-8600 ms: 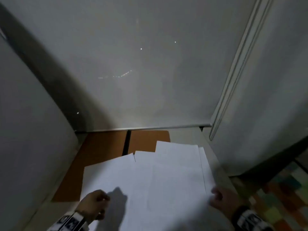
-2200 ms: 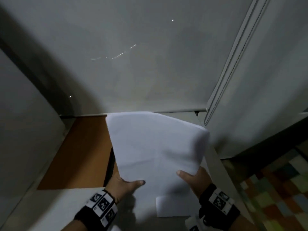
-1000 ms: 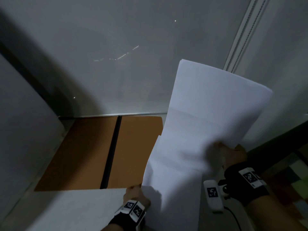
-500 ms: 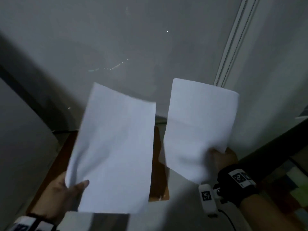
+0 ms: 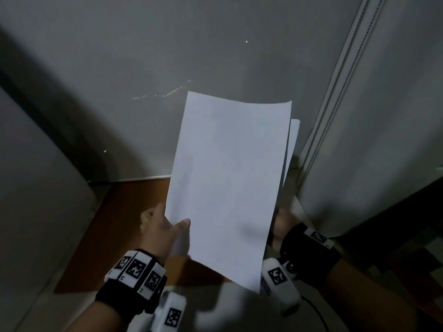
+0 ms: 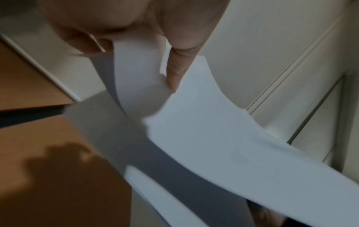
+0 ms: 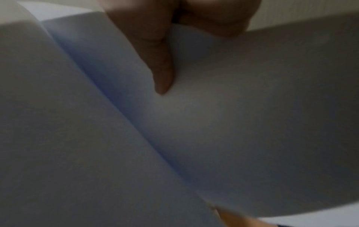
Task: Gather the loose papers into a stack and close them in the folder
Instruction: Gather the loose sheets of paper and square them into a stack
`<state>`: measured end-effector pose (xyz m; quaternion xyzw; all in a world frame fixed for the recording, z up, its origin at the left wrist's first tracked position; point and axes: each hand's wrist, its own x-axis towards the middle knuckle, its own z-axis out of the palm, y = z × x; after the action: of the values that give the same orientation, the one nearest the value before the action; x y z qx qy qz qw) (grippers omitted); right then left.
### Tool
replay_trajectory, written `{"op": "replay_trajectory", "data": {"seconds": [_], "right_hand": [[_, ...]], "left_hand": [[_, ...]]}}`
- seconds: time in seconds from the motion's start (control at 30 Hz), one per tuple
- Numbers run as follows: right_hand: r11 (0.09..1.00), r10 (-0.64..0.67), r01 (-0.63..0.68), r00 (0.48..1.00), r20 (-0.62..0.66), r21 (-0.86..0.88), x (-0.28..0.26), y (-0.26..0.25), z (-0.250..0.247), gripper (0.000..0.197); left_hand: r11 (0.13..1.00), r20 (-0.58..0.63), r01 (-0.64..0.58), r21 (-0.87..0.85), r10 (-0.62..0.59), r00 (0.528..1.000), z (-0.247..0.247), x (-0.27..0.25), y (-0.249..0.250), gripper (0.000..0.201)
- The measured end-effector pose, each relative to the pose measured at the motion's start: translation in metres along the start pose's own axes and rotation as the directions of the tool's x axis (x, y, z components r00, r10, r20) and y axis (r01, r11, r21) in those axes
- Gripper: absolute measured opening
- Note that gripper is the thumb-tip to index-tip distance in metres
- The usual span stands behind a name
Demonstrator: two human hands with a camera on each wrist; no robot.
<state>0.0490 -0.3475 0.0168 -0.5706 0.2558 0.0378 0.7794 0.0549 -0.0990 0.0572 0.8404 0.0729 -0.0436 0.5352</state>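
White papers are held upright in the air above the open brown folder, which lies flat on the table. My left hand pinches the front sheets at their lower left edge, thumb on the front. My right hand is mostly hidden behind the right edge; a second sheet's corner peeks out behind. In the left wrist view a finger presses a curled sheet above the folder. In the right wrist view a finger lies on the paper.
A pale roller blind hangs straight ahead, its bead chain to the right. A grey partition stands on the left. The table's right edge drops to a patterned floor.
Half a second ago each hand held a separate sheet apart. The left hand's sheets have moved right and now overlap in front of the right hand's sheets, forming one bundle.
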Motion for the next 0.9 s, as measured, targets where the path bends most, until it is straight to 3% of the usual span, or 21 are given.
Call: {"op": "replay_trajectory", "data": {"seconds": [0.07,0.13,0.17,0.2,0.23,0.27,0.3,0.37,0.47,0.57,0.63,0.7,0.77,0.8,0.87,0.9], "right_hand": [[0.999,0.018,-0.018,1.0,-0.007,0.041,0.0,0.005,0.0,0.038],[0.988,-0.074,0.081,0.996,-0.059,0.133,0.015,0.026,-0.009,0.057],[0.985,-0.097,0.104,0.994,-0.059,0.136,0.013,0.026,-0.013,0.043],[0.99,-0.083,0.09,0.995,-0.062,0.113,0.006,0.02,-0.014,0.037],[0.995,-0.032,0.035,0.999,-0.035,0.091,-0.003,0.013,-0.012,0.054],[0.994,-0.027,0.025,1.0,0.011,0.103,-0.022,-0.005,-0.006,0.053],[0.992,-0.053,0.042,0.994,0.098,0.117,-0.026,-0.014,-0.005,0.046],[0.99,-0.084,0.055,0.97,0.228,0.131,-0.037,-0.029,-0.004,0.061],[0.965,-0.133,0.067,0.958,0.254,0.253,-0.048,-0.039,-0.001,0.068],[0.95,-0.311,0.313,0.941,0.136,0.006,-0.05,-0.036,0.0,0.021],[0.883,-0.431,0.431,0.901,0.044,-0.187,-0.051,-0.032,-0.006,0.031],[0.85,-0.483,0.469,0.876,0.004,-0.239,-0.055,-0.032,-0.008,0.029],[0.837,-0.495,0.473,0.869,-0.009,-0.276,-0.056,-0.03,-0.008,0.016],[0.835,-0.486,0.466,0.874,0.004,-0.292,-0.056,-0.026,-0.01,0.015],[0.829,-0.479,0.457,0.878,0.013,-0.322,-0.058,-0.019,-0.011,0.023],[0.827,-0.474,0.454,0.88,0.022,-0.331,-0.062,-0.017,-0.011,0.024]], "left_hand": [[0.991,0.064,0.019,-0.132,-0.01,0.998,0.001,-0.005,0.001,0.019],[0.971,0.105,0.051,-0.233,-0.027,0.994,0.0,-0.009,0.002,0.015],[0.971,0.086,0.032,-0.239,-0.012,0.996,-0.002,-0.01,0.0,0.017],[0.975,0.069,0.009,-0.22,0.006,0.998,-0.004,-0.008,-0.002,0.022],[0.972,0.067,-0.013,-0.235,0.03,0.997,-0.007,-0.006,-0.005,0.031],[0.963,0.076,-0.017,-0.271,0.039,0.996,-0.009,-0.006,-0.005,0.043],[0.95,0.095,-0.014,-0.313,0.045,0.994,-0.011,-0.007,-0.005,0.057],[0.941,0.117,0.009,-0.339,0.032,0.993,-0.01,-0.007,-0.01,0.077],[0.943,0.117,-0.026,-0.333,0.069,0.991,-0.007,-0.009,-0.013,0.051],[0.934,0.104,-0.074,-0.348,0.117,0.988,-0.005,-0.012,-0.015,0.041],[0.923,0.116,-0.094,-0.372,0.146,0.982,-0.006,-0.015,-0.012,0.039],[0.919,0.189,-0.06,-0.39,0.144,0.971,-0.01,-0.012,-0.011,0.035],[0.913,0.289,-0.038,-0.406,0.167,0.943,-0.015,-0.009,-0.007,0.032],[0.918,0.319,-0.063,-0.391,0.2,0.926,-0.017,-0.011,-0.002,0.041],[0.936,0.329,-0.1,-0.339,0.217,0.919,-0.017,-0.014,0.005,0.058],[0.936,0.328,-0.086,-0.341,0.204,0.922,-0.016,-0.015,0.006,0.052]]}}
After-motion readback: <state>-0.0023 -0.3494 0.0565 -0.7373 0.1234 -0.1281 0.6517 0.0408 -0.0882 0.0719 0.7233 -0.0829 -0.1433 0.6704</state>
